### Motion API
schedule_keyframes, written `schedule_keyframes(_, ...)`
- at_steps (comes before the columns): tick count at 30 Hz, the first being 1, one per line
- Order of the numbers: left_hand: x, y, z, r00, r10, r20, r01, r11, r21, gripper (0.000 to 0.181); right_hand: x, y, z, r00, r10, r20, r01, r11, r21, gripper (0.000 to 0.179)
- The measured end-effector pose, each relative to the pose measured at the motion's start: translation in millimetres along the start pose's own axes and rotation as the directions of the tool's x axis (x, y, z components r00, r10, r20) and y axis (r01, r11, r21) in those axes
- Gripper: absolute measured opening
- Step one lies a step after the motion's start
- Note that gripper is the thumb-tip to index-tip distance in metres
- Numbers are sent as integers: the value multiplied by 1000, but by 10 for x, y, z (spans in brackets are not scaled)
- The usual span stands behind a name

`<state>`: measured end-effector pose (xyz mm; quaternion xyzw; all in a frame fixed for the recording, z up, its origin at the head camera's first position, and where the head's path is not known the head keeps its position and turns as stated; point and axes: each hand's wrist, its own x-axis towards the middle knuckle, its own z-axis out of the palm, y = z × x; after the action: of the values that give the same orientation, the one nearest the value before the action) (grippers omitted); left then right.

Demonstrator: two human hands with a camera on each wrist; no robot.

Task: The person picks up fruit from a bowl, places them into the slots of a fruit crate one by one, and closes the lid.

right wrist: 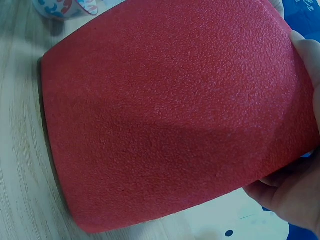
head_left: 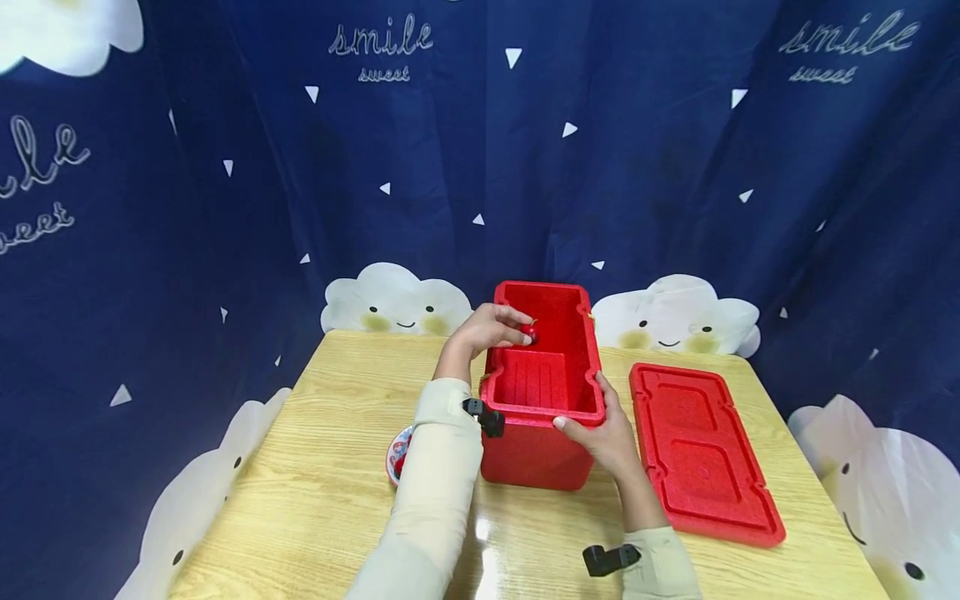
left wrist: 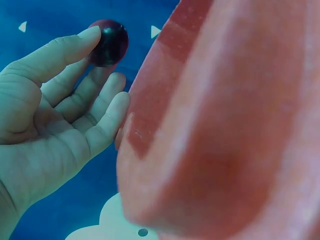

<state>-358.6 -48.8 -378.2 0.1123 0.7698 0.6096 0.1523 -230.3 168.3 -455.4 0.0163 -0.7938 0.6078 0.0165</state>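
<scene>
Pinched between the thumb and fingertips of my left hand (head_left: 491,327) is a dark red, shiny cherry (left wrist: 109,44), with a thin stem showing in the head view. That hand is over the left rim of a deep red foam box (head_left: 536,454), which stands lidless on the table. In the left wrist view the little finger lies right at the box's edge. My right hand (head_left: 611,433) grips the box's near right corner, thumb on the front rim and fingers along the right side. The ribbed floor of the box shows in the head view.
A red lid (head_left: 697,454) lies flat on the wooden table (head_left: 330,433), right of the box. Partly hidden behind my left forearm, a patterned bowl (head_left: 393,457) holds dark red things. A dark blue curtain (head_left: 420,150) with clouds hangs around the table.
</scene>
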Motion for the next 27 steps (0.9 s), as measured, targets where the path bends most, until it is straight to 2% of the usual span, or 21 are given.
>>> schedule_keyframes(8,92,27,-39,995,-51,85,53,998,-28,36,75,127,14,1000,-13,-10,13,1000,-10,104)
schedule_keyframes(14,149,44,-74,987,-77,140,75,997,17,34,83,123,11,1000,1,-6,-1,1000,-1,104)
schedule_keyframes(21,190,41,-53,970,-77,232,62,995,75,41,75,143,14,1000,-24,-14,24,1000,-12,103)
schedule_keyframes(27,202,48,-9,955,-102,279,79,993,92,34,66,154,23,999,-43,-27,43,999,-11,101)
